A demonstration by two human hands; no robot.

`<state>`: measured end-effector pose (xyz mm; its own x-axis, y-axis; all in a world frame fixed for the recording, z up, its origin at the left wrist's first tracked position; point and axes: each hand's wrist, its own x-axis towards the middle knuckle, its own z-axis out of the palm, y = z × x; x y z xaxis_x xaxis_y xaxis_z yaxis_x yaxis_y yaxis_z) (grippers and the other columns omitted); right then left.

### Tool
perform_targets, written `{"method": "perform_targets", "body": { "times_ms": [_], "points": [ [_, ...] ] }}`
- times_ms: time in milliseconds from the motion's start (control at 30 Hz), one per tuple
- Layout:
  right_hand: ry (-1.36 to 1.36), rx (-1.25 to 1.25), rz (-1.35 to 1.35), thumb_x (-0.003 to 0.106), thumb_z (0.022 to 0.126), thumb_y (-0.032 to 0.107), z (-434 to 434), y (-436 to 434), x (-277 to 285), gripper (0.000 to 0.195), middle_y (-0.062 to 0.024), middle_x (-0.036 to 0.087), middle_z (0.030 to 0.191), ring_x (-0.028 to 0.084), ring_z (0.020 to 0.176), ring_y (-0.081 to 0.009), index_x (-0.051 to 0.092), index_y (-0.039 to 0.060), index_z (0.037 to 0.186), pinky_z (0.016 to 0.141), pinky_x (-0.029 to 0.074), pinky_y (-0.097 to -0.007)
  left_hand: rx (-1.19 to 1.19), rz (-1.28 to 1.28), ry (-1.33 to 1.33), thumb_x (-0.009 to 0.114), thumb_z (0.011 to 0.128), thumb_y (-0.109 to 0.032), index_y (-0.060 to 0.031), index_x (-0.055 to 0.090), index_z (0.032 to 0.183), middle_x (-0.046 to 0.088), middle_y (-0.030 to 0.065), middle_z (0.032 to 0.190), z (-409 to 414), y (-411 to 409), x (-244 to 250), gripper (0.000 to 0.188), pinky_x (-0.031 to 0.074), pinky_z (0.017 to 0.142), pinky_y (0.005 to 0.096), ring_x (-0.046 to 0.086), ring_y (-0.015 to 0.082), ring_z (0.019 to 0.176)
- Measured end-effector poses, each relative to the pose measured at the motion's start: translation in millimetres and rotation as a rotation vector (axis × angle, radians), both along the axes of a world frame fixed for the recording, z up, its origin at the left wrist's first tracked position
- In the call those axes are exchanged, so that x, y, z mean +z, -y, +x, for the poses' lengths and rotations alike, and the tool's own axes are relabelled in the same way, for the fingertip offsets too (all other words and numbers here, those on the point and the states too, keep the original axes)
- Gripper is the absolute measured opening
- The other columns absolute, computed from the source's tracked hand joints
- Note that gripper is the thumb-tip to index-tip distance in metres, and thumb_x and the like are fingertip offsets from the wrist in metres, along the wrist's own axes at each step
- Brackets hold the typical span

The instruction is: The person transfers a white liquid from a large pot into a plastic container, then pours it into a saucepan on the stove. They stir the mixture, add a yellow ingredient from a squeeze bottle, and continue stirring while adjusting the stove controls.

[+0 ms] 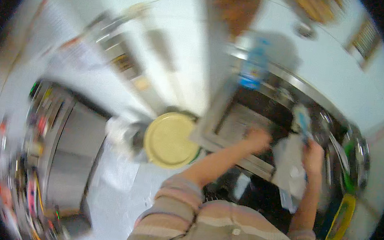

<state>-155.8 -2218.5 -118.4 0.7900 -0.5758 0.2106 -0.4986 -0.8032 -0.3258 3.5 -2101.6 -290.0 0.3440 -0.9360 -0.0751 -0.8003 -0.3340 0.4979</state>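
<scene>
Motion blur softens the whole view. My left hand (258, 139) is over the near right part of a metal sink basin (242, 120); its fingers are too blurred to show whether they hold anything. Further right, my right hand (313, 156) grips a slim blue-and-white item (303, 121) whose kind I cannot make out. Beside that hand, a pale grey-white surface (287, 158) lies to the right of the basin. A clear plastic bottle with blue liquid (254, 69) stands at the basin's far rim.
A round yellow lid (173, 140) sits left of the sink, above the pale floor (122, 189). At far left is a steel-fronted counter (74, 151) crowded with small items. Blurred metal ware (337, 145) and a yellow-edged object (340, 221) lie on the right.
</scene>
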Motion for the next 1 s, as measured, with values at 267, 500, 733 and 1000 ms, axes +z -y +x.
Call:
{"method": "perform_targets", "body": {
  "times_ms": [267,500,733,1000],
  "points": [
    [0.759,-0.057,0.535,0.051,0.087,0.024,3,-121,-7,0.038,0.0013,0.047,0.059,0.029,0.04,-0.0027,0.047,0.007,0.121,0.034,0.022,-0.0207,-0.268,-0.501,0.228,0.057,0.072,-0.039,-0.0079,0.059,0.089,0.056,0.0139,0.08,-64,-128,60,0.035,0.037,0.078,0.0464,0.051,0.0325,0.09],
    [0.336,0.648,1.246,0.049,0.088,0.021,73,-507,-92,0.021,0.0043,0.04,0.056,0.029,0.04,-0.0037,0.052,0.0084,0.104,0.034,0.022,-0.02,0.383,-0.493,-0.123,0.06,0.072,-0.032,-0.0027,0.056,0.093,0.057,0.0183,0.08,-89,-553,12,0.036,0.043,0.065,0.0472,0.055,0.0371,0.078],
    [-0.257,1.318,1.008,0.043,0.09,0.015,61,-865,-114,0.015,0.0045,0.035,0.06,0.029,0.05,-0.004,0.05,0.0019,0.092,0.045,0.025,-0.0212,1.382,-0.129,-0.308,0.06,0.074,-0.041,-0.0019,0.052,0.107,0.055,0.0196,0.097,-250,-906,-15,0.052,0.042,0.078,0.0446,0.052,0.0372,0.092],
    [-0.368,1.799,0.573,0.043,0.09,0.025,12,-1104,-163,0.021,0.0041,0.033,0.052,0.029,0.039,-0.0053,0.05,0.0067,0.082,0.034,0.023,-0.0237,2.119,-0.791,-0.244,0.056,0.076,-0.048,0.0022,0.055,0.105,0.057,0.0199,0.103,-423,-1015,-21,0.058,0.043,0.081,0.0381,0.053,0.0315,0.099]
  ]
}}
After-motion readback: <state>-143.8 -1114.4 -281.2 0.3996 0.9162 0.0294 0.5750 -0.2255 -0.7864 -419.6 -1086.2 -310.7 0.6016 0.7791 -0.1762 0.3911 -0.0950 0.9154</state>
